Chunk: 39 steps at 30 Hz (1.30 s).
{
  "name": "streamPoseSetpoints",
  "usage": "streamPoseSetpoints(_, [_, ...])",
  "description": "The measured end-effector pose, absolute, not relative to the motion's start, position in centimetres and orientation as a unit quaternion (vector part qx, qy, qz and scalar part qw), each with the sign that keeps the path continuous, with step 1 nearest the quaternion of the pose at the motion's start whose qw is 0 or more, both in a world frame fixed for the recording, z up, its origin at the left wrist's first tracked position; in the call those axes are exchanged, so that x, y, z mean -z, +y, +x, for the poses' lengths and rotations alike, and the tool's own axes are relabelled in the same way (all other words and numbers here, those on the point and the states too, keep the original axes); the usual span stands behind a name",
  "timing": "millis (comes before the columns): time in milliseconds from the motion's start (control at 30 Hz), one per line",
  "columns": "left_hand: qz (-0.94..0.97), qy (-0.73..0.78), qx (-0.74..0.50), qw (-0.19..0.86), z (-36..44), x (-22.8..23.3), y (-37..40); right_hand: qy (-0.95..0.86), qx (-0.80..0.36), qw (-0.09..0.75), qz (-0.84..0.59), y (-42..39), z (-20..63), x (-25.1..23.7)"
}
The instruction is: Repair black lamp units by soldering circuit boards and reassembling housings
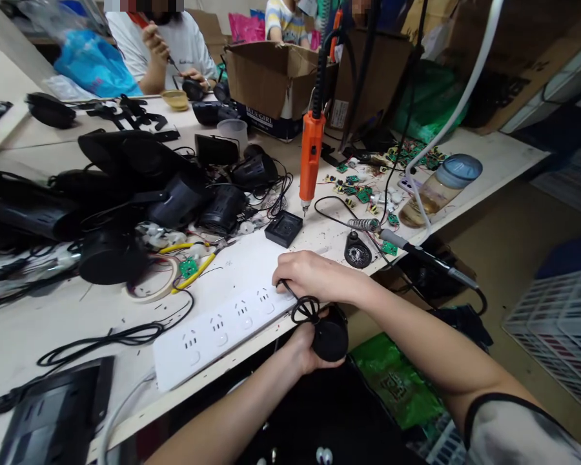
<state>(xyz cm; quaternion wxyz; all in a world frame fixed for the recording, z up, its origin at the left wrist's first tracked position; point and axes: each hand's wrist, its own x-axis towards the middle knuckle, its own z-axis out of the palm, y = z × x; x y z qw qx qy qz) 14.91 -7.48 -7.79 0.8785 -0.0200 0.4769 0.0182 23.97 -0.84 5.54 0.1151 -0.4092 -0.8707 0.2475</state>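
Below the table edge, my left hand [306,345] is closed round a black round-bodied device [331,337] with a flat disc-shaped end. A black cord [306,310] tied in a looped bundle hangs beside that device and runs up to my right hand [312,276]. The fingers of my right hand are closed round the cord's end, down at the right end of a white power strip [230,330]. They hide whatever is at the tip of the cord. Several sockets to the left on the strip have nothing plugged in.
An orange electric screwdriver [312,158] hangs above a square black block [283,228]. A soldering iron [416,253] rests at the right by a tin of wire [357,250]. Yellow-handled pliers [193,271], black housings [174,197] and circuit boards [363,194] lie about. A co-worker [159,51] sits opposite.
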Motion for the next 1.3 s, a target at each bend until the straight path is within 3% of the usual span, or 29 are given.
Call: streamPoseSetpoints(1300, [-0.022, 0.481, -0.044, 0.875, 16.0, 9.7, -8.4, -0.900, -0.223, 0.116, -0.355, -0.2, 24.7, -3.0])
